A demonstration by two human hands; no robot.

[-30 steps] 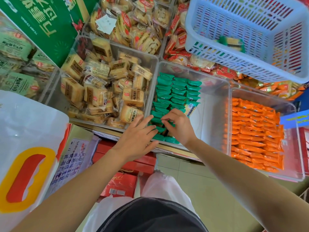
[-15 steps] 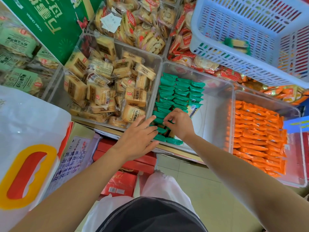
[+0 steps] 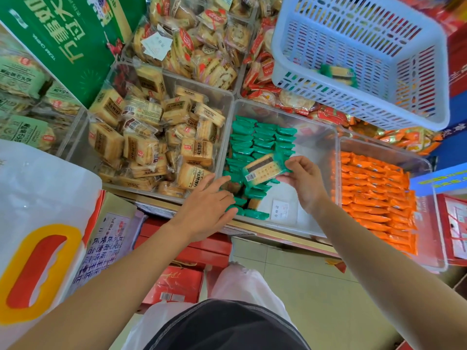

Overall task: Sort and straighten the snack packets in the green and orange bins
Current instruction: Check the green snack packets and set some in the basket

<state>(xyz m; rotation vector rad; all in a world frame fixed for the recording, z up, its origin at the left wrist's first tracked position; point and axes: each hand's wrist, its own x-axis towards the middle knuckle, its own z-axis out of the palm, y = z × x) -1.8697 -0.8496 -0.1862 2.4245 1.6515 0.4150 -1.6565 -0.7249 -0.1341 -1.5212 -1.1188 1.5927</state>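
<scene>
Two hands are at the clear bin [image 3: 316,137]: the right hand [image 3: 303,183] pinches one green packet [image 3: 262,170] (biscuit face up) above the green rows [image 3: 260,140], while the left hand [image 3: 204,210] lies flat, fingers [image 3: 222,181] straight, on packets at its near left corner. Orange packets [image 3: 374,193] fill the next bin [image 3: 427,162].

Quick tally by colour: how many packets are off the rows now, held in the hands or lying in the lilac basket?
Green packet in the right hand: 1
Green-ended packet in the lilac basket: 1
Orange: 0
Total: 2
</scene>
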